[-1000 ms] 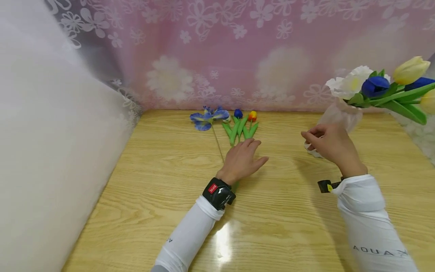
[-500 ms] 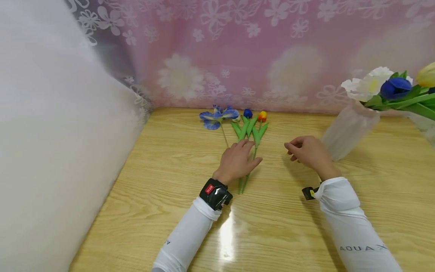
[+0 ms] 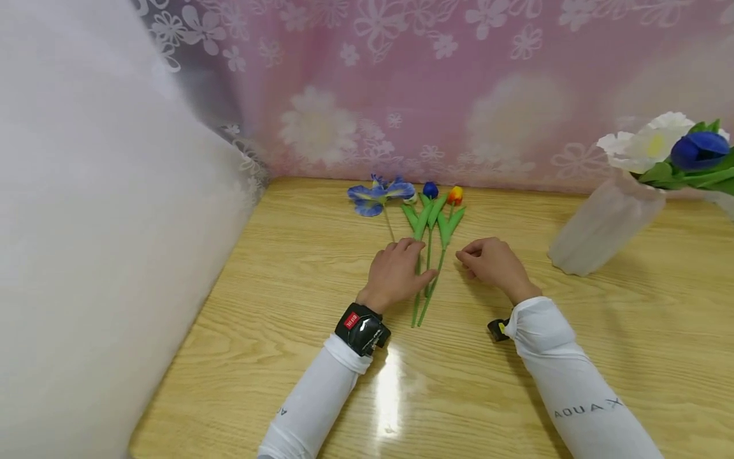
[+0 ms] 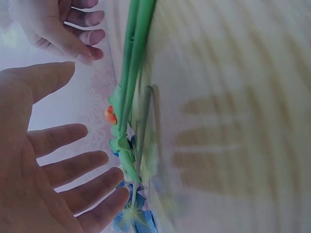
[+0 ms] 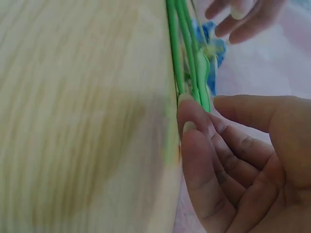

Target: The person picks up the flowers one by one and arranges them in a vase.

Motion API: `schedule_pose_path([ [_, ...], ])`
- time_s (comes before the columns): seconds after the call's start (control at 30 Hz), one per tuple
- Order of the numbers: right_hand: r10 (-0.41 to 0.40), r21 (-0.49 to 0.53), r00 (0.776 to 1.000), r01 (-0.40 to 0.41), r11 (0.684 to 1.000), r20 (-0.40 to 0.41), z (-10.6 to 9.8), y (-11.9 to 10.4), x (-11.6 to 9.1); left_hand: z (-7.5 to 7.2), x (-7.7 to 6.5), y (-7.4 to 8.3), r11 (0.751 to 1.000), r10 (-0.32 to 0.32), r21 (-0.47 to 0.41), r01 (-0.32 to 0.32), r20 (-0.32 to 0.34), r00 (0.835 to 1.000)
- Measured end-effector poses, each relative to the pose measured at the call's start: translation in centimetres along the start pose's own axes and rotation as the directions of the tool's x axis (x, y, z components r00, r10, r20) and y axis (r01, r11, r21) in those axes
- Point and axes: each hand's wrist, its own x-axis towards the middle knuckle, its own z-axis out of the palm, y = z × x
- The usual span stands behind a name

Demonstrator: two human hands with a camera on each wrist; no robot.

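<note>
Over the stems of several artificial flowers, my left hand (image 3: 394,273) hovers with its fingers spread, gripping nothing. Beneath and beyond it lie a blue iris-like flower (image 3: 367,203), a blue tulip (image 3: 431,189), an orange-yellow tulip (image 3: 455,195) and a whitish tulip (image 3: 410,197), partly hidden. My right hand (image 3: 497,266) is just right of the orange-yellow tulip's stem. Its fingers are loosely bent. In the right wrist view a gap shows between thumb and index finger, with green stems (image 5: 187,53) behind the fingertips and nothing held.
On the right a pale ribbed vase (image 3: 608,223) stands on the wooden table (image 3: 275,357), holding a white flower (image 3: 642,146), a blue tulip (image 3: 699,151) and leaves. A pink floral curtain (image 3: 424,95) hangs along the back edge. A white sheet (image 3: 103,223) covers the left side.
My right hand has moved left, away from the vase and close to the lying flowers. The left hand has stayed over the stems. The view has turned left.
</note>
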Motion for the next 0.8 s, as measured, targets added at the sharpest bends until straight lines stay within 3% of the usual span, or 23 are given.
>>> schedule_pose_path([
  [0.17, -0.043, -0.053, 0.999, 0.043, 0.998, 0.000, 0.9, -0.3, 0.7, 0.1, -0.3, -0.4, 1.000, -0.012, 0.021, 0.012, -0.002, 1.000],
  [0.33, -0.034, -0.029, 0.999, 0.035, 0.999, 0.015, 1.7, -0.7, 1.2, 0.2, -0.5, -0.7, 1.000, -0.022, 0.017, 0.022, 0.001, 1.000],
  [0.67, 0.057, -0.084, 0.998, -0.057, 0.995, -0.008, 2.6, -1.9, 2.7, 0.1, -1.0, -1.2, 0.999, -0.041, -0.005, 0.041, -0.014, 0.999],
  [0.8, 0.094, -0.050, 0.996, -0.094, 0.994, -0.003, 2.7, -2.1, 3.2, -0.1, -1.1, -1.3, 0.999, -0.049, -0.001, 0.049, -0.011, 0.999],
])
